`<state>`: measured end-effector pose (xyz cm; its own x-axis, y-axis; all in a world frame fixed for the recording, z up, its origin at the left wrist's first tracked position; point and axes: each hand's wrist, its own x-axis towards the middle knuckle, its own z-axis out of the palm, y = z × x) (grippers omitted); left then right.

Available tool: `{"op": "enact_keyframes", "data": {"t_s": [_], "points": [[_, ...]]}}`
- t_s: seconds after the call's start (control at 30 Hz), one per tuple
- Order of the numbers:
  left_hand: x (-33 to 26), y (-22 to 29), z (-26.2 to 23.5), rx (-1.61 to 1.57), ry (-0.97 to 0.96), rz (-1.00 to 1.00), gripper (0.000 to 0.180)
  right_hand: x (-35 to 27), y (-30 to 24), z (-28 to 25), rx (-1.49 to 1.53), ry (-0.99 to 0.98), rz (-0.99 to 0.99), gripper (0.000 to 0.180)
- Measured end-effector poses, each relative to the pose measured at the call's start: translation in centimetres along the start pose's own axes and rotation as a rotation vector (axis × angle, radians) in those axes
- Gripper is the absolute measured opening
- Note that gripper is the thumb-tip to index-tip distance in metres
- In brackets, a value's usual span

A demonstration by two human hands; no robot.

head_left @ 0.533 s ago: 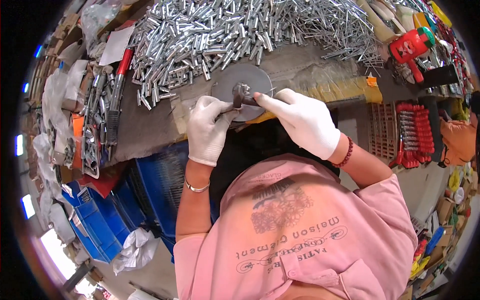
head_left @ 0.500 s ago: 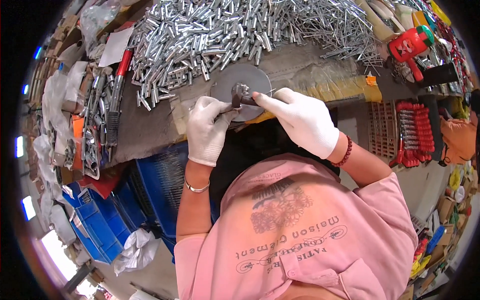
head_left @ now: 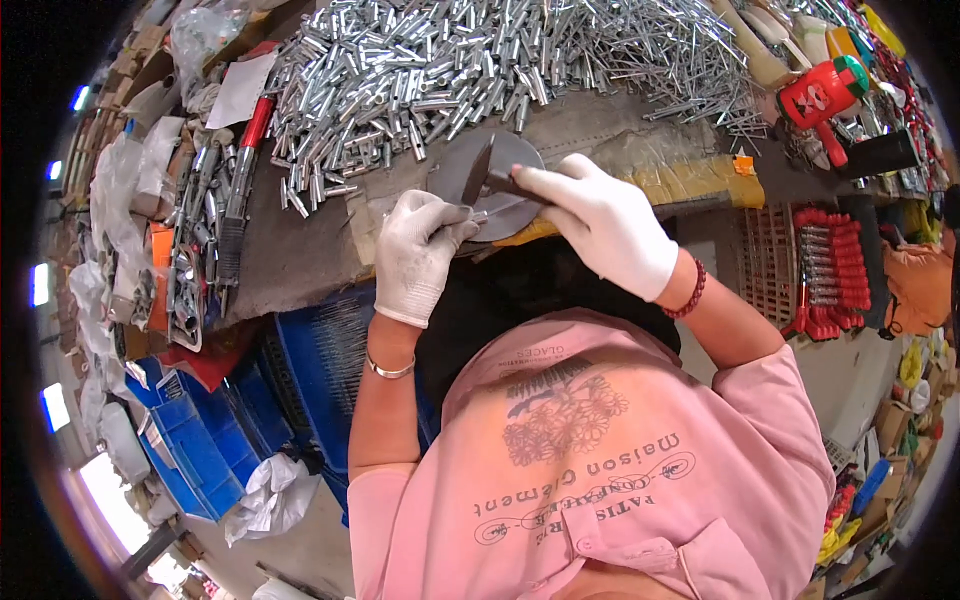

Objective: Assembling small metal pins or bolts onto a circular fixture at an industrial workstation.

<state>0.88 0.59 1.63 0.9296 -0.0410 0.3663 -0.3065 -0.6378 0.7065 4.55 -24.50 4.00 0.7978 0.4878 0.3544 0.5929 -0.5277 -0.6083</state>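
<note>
My right hand (head_left: 612, 228), in a white glove, grips a small dark hammer (head_left: 478, 176) by its handle. The hammer head hangs over a round grey metal plate (head_left: 452, 170) at the bench's near edge. My gloved left hand (head_left: 412, 258) pinches a small silvery metal piece (head_left: 481, 216) between thumb and fingers. That piece sits over the near part of the plate, just below the hammer head. Most of it is hidden by my fingertips, so its full shape does not show.
Behind the plate lies a large heap of silvery metal tubes and pins (head_left: 440, 70). Hand tools (head_left: 205, 215) crowd the left side. A red bottle with a green cap (head_left: 822, 92) stands at right, above a rack of red-handled tools (head_left: 835, 270). Blue bins (head_left: 195, 450) sit lower left.
The hammer head has lifted and turned from over the held piece, and my right hand has risen slightly. My left hand stays almost where it was, still pinching.
</note>
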Motion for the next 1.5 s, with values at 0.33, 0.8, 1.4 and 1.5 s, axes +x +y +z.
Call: {"op": "enact_keyframes", "data": {"t_s": [0.33,0.8,1.4,1.5], "points": [[-0.9,-0.5,0.3,-0.110,0.016,-0.023,0.017,-0.9,-1.1,0.5,-0.235,-0.213,0.049,0.014],[-5.7,3.6,2.3,-0.704,0.126,-0.802,0.066,-2.9,-3.9,2.9,0.639,-0.522,0.586,0.021],[-41.6,-17.1,-5.5,-0.248,1.121,-1.398,0.047,-3.3,-4.3,7.3,0.746,-0.782,0.655,0.049],[-48.6,-20.7,-4.6,0.119,1.063,-1.501,0.043,-3.3,-3.8,8.3,0.719,-0.809,0.666,0.049]]}}
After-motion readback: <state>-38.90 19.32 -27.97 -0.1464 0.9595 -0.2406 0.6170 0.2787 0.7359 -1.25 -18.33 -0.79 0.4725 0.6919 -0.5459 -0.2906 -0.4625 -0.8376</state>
